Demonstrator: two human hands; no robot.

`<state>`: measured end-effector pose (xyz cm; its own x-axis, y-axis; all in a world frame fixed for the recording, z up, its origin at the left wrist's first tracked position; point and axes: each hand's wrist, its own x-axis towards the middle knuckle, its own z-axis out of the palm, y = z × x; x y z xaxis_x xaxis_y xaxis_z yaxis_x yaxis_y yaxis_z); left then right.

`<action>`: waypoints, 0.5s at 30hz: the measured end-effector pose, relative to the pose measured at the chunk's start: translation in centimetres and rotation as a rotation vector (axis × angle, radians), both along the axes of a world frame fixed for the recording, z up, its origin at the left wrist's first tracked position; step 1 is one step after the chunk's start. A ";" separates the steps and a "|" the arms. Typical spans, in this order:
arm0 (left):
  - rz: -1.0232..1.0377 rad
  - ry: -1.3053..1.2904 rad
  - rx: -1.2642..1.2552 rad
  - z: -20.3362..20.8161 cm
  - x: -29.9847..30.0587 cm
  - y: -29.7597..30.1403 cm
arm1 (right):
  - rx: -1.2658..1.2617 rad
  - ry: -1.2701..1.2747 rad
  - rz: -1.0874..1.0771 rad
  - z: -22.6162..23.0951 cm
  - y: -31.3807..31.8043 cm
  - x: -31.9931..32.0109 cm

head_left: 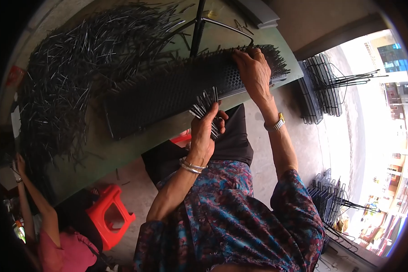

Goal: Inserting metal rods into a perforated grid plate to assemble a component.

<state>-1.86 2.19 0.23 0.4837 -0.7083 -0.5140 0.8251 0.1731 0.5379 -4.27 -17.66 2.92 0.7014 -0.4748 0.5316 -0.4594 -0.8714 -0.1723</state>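
Observation:
My left hand (203,133) is closed around a bundle of thin dark strips (203,106), their ends fanning out above the fingers. Over the right part of a long black perforated board (167,86), my right hand (255,75) has its fingertips pinched together at the far edge. Whatever those fingertips hold is too small to make out. Rows of short strips (276,61) stick up from the board around the right hand and along its far edge. Open round holes (234,80) show just left of that hand.
A large heap of loose dark strips (59,90) covers the left of the green table (140,152). A black metal stand (197,34) rises behind the board. At lower left are a red stool (108,217) and a co-worker in pink (72,249). Wire racks (324,86) stand right.

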 end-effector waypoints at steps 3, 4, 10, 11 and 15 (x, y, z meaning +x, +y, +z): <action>0.006 -0.053 -0.001 0.2 0.1 -0.2 | 0.276 -0.115 0.116 1.5 2.4 -1.6; -0.001 -0.067 0.005 0.4 0.2 -0.1 | 0.583 -0.002 0.183 2.1 3.2 -2.0; -0.031 -0.122 0.029 0.8 -0.3 -0.1 | 1.228 0.090 0.375 2.8 4.8 -3.2; -0.043 -0.129 0.033 0.9 -0.4 -0.1 | 1.228 0.088 0.373 2.7 4.6 -3.5; -0.074 -0.152 0.067 0.5 -0.5 0.0 | 1.278 0.086 0.349 2.5 4.6 -3.8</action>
